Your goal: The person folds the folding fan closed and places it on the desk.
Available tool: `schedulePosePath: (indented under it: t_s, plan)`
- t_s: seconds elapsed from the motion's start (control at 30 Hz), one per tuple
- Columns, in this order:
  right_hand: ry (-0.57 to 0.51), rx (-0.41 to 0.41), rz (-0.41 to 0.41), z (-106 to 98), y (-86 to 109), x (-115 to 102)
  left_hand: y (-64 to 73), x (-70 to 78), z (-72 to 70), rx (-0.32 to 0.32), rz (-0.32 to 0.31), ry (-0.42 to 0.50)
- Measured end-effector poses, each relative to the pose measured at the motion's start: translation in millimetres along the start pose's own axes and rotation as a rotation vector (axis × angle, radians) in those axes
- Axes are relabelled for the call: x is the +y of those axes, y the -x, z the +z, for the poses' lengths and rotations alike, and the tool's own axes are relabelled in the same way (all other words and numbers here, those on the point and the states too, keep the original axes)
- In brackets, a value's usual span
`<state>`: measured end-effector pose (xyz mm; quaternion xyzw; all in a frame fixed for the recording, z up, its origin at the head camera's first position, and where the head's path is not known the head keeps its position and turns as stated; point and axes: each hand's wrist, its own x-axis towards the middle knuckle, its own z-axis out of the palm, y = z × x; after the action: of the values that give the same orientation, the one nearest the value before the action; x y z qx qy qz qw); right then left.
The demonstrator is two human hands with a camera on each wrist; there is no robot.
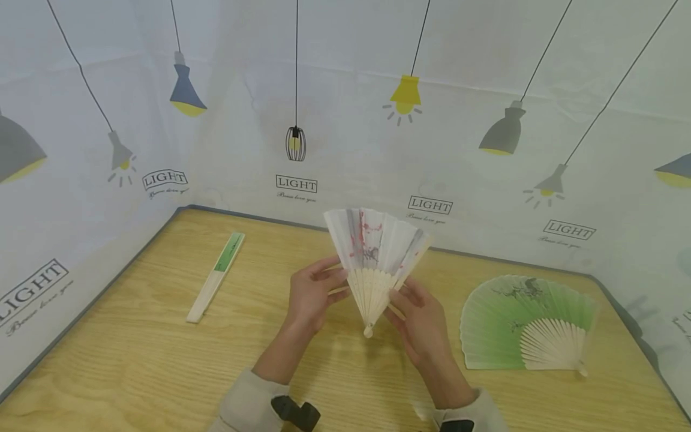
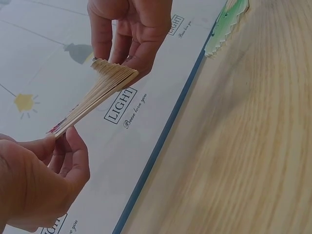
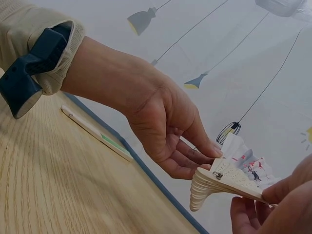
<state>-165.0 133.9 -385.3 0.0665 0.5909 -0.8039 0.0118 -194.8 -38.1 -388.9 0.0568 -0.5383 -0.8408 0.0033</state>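
A white folding fan (image 1: pixel 380 240) with red blossoms and grey strokes is held partly spread above the table, its pale ribs meeting at a pivot pointing toward me. My left hand (image 1: pixel 312 294) pinches the left outer rib between thumb and fingers. On the opposite side, my right hand (image 1: pixel 423 318) grips the other outer rib. Seen from the left wrist, the ribs (image 2: pixel 100 92) are bunched edge-on between both hands. The right wrist view shows the pivot end (image 3: pixel 218 175) and part of the printed leaf (image 3: pixel 251 165).
On the left of the wooden table (image 1: pixel 135 360) lies a folded fan (image 1: pixel 207 291) with a green strip. A green fan (image 1: pixel 491 330) lies spread at the right. White curtains (image 1: pixel 351 120) printed with lamps surround the table's back and sides.
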Motion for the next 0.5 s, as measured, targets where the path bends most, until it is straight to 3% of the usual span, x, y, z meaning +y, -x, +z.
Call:
schedulePosePath:
  t_s: [0.5]
  plan:
    - [0.018,-0.036,-0.007,0.5,-0.8,2.0,0.6,-0.5,1.3,-0.009,-0.009,-0.031]
